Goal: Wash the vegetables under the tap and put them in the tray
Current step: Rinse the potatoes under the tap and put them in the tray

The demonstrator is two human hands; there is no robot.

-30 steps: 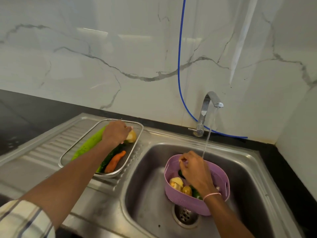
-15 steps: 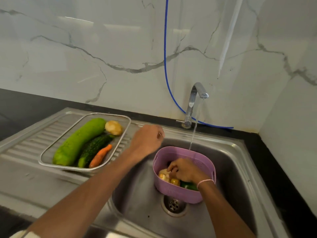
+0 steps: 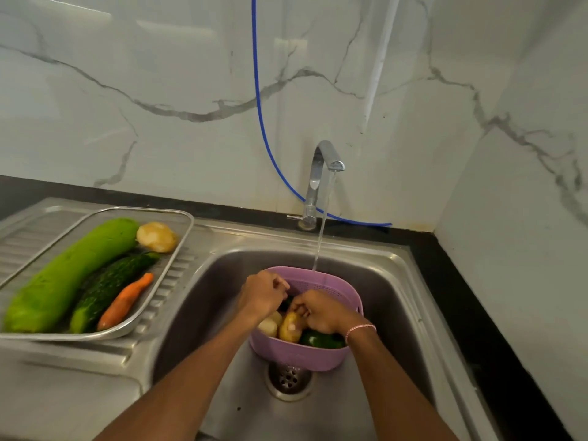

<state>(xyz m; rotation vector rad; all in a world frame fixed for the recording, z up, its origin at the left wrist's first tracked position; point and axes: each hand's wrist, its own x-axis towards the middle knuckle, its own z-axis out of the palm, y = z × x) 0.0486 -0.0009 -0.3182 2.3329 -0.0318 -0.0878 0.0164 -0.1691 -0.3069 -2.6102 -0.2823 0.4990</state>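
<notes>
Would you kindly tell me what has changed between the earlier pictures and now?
The left hand let go of the round potato in the tray and moved right to the purple basket; whether it holds anything is unclear. The right hand stayed in the basket, now gripping a long potato. Gourd, cucumber, carrot and running tap unchanged.

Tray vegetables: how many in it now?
4. In the tray: a long green gourd on the left, a dark cucumber beside it, a carrot on the right, a potato at the far end. Smaller ones could hide beneath the gourd.
</notes>
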